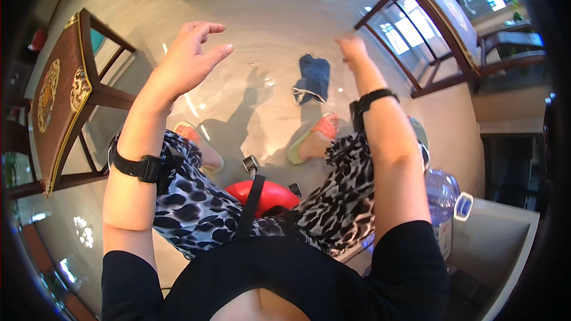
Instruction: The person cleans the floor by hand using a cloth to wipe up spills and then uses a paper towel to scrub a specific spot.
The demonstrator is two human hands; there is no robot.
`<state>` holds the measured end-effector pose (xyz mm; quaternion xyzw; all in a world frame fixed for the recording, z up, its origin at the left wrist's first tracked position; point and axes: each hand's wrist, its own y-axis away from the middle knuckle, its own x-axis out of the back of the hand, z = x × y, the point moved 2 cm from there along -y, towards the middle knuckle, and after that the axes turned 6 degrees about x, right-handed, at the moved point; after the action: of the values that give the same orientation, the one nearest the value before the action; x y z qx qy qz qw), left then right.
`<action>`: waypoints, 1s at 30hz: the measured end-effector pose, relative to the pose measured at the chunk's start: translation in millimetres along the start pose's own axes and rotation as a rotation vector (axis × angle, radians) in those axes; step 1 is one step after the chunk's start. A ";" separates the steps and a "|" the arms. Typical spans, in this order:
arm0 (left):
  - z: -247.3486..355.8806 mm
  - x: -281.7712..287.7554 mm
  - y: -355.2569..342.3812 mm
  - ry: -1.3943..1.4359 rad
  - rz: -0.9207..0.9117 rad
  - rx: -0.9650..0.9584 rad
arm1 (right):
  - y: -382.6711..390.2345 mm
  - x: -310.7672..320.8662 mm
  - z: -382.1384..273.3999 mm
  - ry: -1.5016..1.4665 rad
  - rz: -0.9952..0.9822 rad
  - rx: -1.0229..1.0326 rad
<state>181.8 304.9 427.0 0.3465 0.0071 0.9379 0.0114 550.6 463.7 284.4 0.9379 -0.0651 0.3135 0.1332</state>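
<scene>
My left hand (193, 59) is held out over the floor at the left, empty, its thumb and fingers apart. At the right, my right hand (354, 52) is also raised; motion smears its fingers, so their pose is unclear and I make out nothing in them. Between the two hands, nearer the right one, a dark blue folded cloth (313, 77) with a pale edge lies on the floor. Neither hand appears to touch it. Black straps with small devices circle both my forearms.
A red seat (262, 197) with casters is under me. A patterned brown chair (65, 95) stands left, a dark wooden chair (437, 29) right. A large clear water bottle (441, 193) stands by a pale cabinet (499, 237) at lower right. My slippered feet rest on the glossy floor.
</scene>
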 end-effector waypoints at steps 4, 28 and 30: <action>2.4 -12.0 -5.5 -0.076 -0.084 -0.092 | 31.6 103.7 -93.0 0.260 0.023 0.225; 27.6 2.9 60.4 0.066 -0.188 0.146 | 166.8 220.6 240.0 0.445 -0.066 -0.080; 21.2 3.5 71.0 0.096 -0.195 0.189 | 159.9 213.5 248.1 0.498 -0.194 -0.094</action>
<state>191.8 234.1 446.9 0.2985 0.1298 0.9430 0.0696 829.1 230.5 256.5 0.8267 0.0457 0.5168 0.2178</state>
